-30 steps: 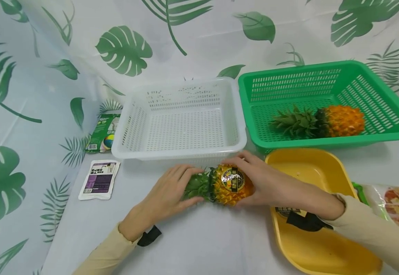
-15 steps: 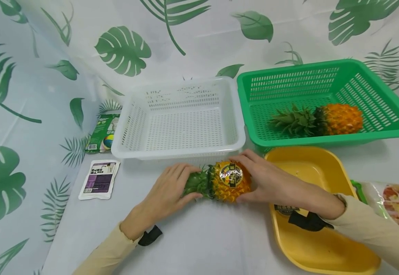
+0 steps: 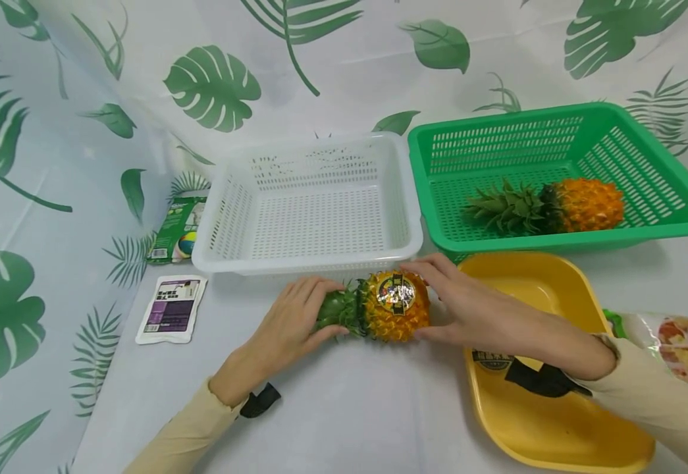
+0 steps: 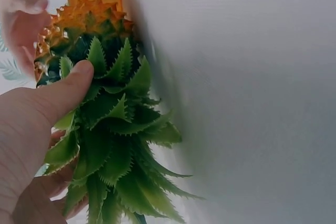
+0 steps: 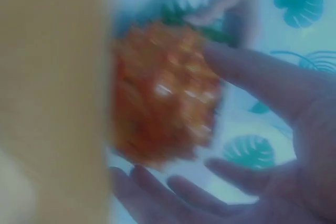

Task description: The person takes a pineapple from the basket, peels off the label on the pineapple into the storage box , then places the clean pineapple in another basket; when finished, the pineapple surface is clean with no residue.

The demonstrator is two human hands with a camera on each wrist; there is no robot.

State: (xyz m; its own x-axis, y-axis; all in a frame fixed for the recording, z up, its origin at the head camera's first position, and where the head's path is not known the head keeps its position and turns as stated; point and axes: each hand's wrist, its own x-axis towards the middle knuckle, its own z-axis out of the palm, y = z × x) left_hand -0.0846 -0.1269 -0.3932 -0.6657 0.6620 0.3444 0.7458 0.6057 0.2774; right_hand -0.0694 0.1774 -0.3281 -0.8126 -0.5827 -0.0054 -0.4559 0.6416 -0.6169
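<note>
A small orange pineapple (image 3: 394, 322) with a round label lies on its side on the white cloth, its green crown (image 3: 339, 315) to the left. My left hand (image 3: 290, 322) grips the crown; in the left wrist view the thumb (image 4: 73, 85) presses over the leaves while the other fingers are partly hidden beneath. At the base of the fruit, my right hand (image 3: 476, 313) is spread, fingertips near its far and near sides and the palm apart from it. The right wrist view is blurred, with loosely spread fingers (image 5: 231, 177) about the pineapple (image 5: 163, 98).
Behind the hands stands a white basket (image 3: 305, 264). A green basket (image 3: 563, 243) holding another pineapple (image 3: 589, 205) is at back right. Under my right forearm sits a yellow basin (image 3: 557, 428), beside a printed bag (image 3: 684, 349). Two packets, one green (image 3: 172, 230), one white-and-purple (image 3: 172, 309), lie left.
The pineapple has shifted slightly back and left. My right hand has loosened and drawn a little away from its base, while my left hand stays on the crown.
</note>
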